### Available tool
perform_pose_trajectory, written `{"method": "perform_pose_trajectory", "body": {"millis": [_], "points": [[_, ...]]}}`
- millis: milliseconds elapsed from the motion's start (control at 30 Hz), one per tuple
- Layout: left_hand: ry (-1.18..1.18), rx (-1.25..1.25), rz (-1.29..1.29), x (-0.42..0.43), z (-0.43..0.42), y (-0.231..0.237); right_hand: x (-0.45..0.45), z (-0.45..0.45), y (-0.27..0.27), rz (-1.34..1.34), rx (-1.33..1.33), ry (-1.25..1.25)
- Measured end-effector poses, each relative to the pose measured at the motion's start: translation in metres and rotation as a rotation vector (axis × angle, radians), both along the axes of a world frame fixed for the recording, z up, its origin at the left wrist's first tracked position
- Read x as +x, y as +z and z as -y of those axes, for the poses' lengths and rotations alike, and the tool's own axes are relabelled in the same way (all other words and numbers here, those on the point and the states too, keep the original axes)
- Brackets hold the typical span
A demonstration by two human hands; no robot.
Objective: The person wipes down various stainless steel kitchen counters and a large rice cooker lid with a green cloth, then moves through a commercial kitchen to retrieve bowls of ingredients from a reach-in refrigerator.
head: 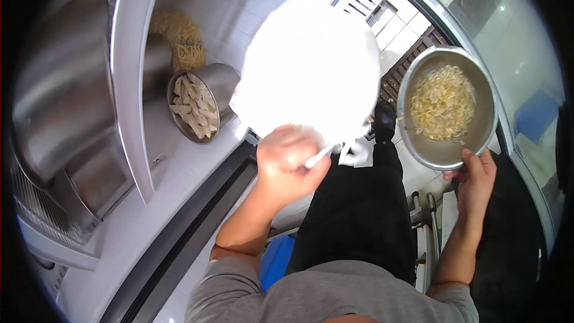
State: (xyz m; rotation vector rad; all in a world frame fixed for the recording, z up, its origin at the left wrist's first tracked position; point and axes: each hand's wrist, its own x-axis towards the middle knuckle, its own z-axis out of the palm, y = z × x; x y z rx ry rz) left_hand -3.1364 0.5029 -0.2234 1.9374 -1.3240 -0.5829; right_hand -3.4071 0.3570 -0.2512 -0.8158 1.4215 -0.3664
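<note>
My left hand [287,166] is closed around the gathered end of a large white bag [309,67], seemingly plastic. Glare washes out the bag's surface and hides its contents. On the other side, my right hand [477,179] grips the lower rim of a round metal bowl [415,148], thumb on the inside edge. Bean sprouts [444,103] lie heaped in the bowl, which appears tilted in this view. Left of the bag, a cylindrical metal container [226,83] holds pale cut strips [193,107] inside an open refrigerator [179,175].
Bagged noodles [188,45] sit behind the metal container. A white shelf edge [128,76] crosses before a big metal vessel [67,80]. At right stands a framed glass door [511,143]. Below are a floor grate [410,58], metal tubing [430,220] and a blue object [276,260].
</note>
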Motion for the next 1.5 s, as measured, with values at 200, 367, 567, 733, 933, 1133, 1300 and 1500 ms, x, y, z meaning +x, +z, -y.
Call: {"method": "perform_pose_trajectory", "body": {"millis": [200, 367, 567, 733, 933, 1133, 1300, 1500], "points": [[0.115, 0.083, -0.344, -0.012, -0.059, 0.018, 0.024, 0.04, 0.039, -0.053, -0.074, 0.217], [0.118, 0.278, -0.424, -0.068, -0.115, -0.011, 0.089, 0.065, 0.013, -0.011, -0.126, 0.343], [0.162, 0.498, -0.415, -0.1, -0.18, -0.041, 0.201, 0.075, -0.07, 0.202, -0.228, 0.402], [0.224, 0.604, -0.344, -0.104, -0.202, -0.058, 0.279, 0.092, -0.107, 0.242, -0.284, 0.344], [0.264, 0.7, -0.382, -0.104, -0.221, -0.069, 0.315, 0.028, -0.106, 0.554, 0.003, 0.248], [0.241, 0.702, -0.366, -0.097, -0.219, -0.07, 0.36, -0.133, -0.059, 0.182, -0.543, 1.048], [0.241, 0.724, -0.402, -0.099, -0.229, -0.072, 0.376, -0.087, -0.057, 0.117, -0.838, 0.819], [0.406, 0.816, -0.699, -0.105, -0.237, -0.067, 0.408, -0.036, -0.061, -0.226, -1.43, 0.655]]}}
